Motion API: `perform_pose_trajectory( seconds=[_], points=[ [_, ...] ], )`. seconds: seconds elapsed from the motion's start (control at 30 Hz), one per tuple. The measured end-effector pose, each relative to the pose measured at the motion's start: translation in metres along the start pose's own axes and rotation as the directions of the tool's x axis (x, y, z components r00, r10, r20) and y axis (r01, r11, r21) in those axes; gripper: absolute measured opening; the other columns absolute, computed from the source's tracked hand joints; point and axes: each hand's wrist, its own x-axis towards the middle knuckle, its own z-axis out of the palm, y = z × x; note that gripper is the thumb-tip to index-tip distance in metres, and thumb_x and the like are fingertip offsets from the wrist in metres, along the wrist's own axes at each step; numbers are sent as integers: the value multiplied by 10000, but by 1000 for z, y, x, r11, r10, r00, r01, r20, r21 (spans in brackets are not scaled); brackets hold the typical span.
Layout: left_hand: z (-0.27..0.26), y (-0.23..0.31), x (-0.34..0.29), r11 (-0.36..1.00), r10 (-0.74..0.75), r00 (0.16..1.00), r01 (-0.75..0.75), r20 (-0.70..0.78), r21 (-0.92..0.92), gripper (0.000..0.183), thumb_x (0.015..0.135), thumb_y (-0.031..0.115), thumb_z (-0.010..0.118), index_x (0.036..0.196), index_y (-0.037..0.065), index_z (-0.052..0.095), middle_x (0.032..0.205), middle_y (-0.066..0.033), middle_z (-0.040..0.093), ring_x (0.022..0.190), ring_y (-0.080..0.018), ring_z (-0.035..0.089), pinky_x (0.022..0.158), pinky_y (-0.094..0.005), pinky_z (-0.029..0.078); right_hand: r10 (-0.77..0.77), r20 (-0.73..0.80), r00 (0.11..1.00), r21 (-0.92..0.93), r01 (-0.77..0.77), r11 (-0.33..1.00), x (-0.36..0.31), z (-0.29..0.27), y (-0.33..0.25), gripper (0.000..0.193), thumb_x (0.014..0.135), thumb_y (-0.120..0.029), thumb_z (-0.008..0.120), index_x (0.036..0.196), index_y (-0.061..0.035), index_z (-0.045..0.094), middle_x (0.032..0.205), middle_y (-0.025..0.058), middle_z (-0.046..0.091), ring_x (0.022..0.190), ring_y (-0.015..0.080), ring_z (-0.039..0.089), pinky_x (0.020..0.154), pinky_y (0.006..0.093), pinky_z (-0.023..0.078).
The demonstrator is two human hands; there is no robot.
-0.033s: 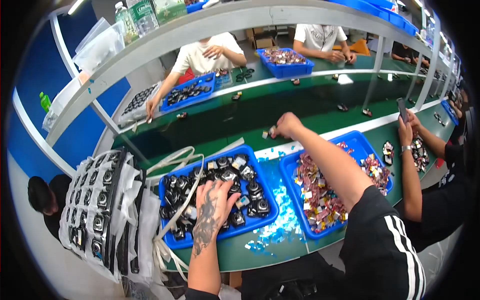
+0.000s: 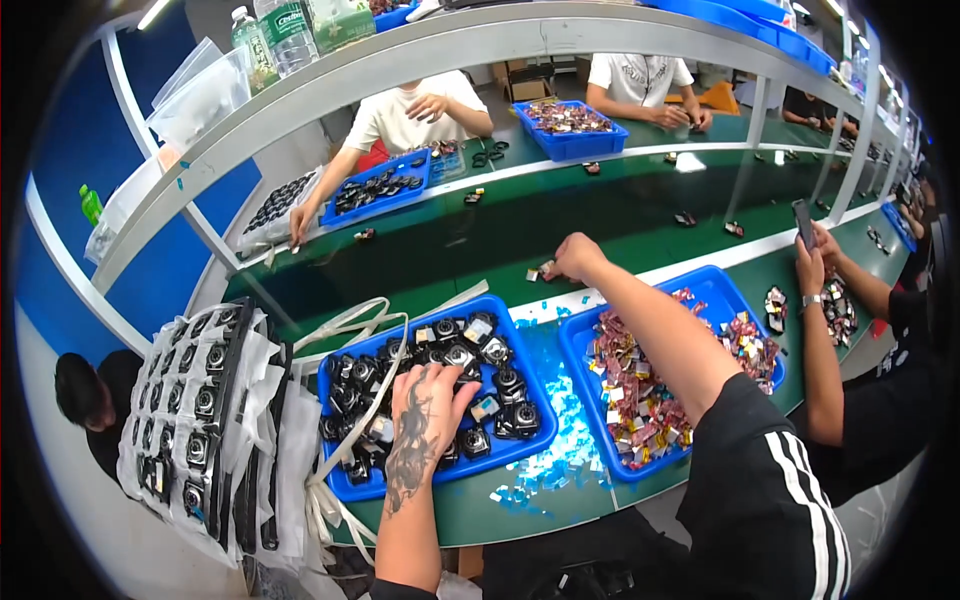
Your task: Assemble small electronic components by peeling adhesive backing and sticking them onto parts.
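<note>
In the blue tray (image 2: 542, 425) on the left lie several black camera-like units (image 2: 510, 382) with round silver lens parts. My left hand (image 2: 425, 395) rests over them, thumb apart from the fingers; its fingertips touch units near the middle and are partly hidden. My right hand (image 2: 578, 258) reaches over the dark belt with its fingers curled together. A small part with white and dark pieces (image 2: 543, 272) is at its fingertips, over the belt. My right forearm passes above a second blue tray (image 2: 722, 290), which holds many small pink, white and yellow parts (image 2: 640, 385).
Blue scraps (image 2: 555, 455) litter the green table between the trays. Loose cream straps (image 2: 340, 445) cross the left tray. Stacked wrapped trays (image 2: 195, 400) stand left. A metal rail (image 2: 420, 55) spans overhead. A person at right holds a phone (image 2: 804, 222); others work across the belt.
</note>
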Motion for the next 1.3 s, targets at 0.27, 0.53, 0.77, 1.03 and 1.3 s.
perform_pose_trajectory(
  seconds=[0.27,0.53,0.77,1.03,1.3],
  points=[
    [9,17,21,583,-298,954,209,33,-786,203,939,148,624,787,20,582,664,-24,539,603,-85,515,536,-295,399,-623,355,697,222,584,781,-132,-54,-49,272,924,-286,617,957,-26,690,859,120,704,804,221,696,722,375,529],
    [13,39,14,-293,-227,888,329,399,-898,200,963,149,594,1027,-34,638,858,-101,685,749,-190,697,717,-321,608,-621,324,714,-254,698,670,-174,-126,37,133,819,-143,683,873,-22,689,844,141,667,803,325,644,728,416,504],
    [12,52,8,-324,-72,874,435,480,-840,395,970,57,518,1351,29,417,950,-62,607,768,-155,662,662,-291,579,-564,253,786,-393,616,682,-187,-122,71,170,782,-157,739,860,-19,678,816,129,670,763,299,649,700,388,509],
    [12,57,5,-163,-104,917,367,386,-916,476,939,15,537,1383,91,382,921,-47,594,751,-103,586,635,-224,477,-391,131,911,-151,408,900,-191,-121,88,178,818,-92,709,969,1,694,777,89,683,717,168,644,690,311,510],
    [18,58,3,-68,-76,938,334,338,-940,232,940,16,518,1153,5,608,1015,-58,613,759,-77,554,624,-201,457,-425,-100,900,72,432,899,-207,-115,82,78,836,-55,693,864,-4,641,757,38,647,671,97,597,631,256,488]
  ],
)
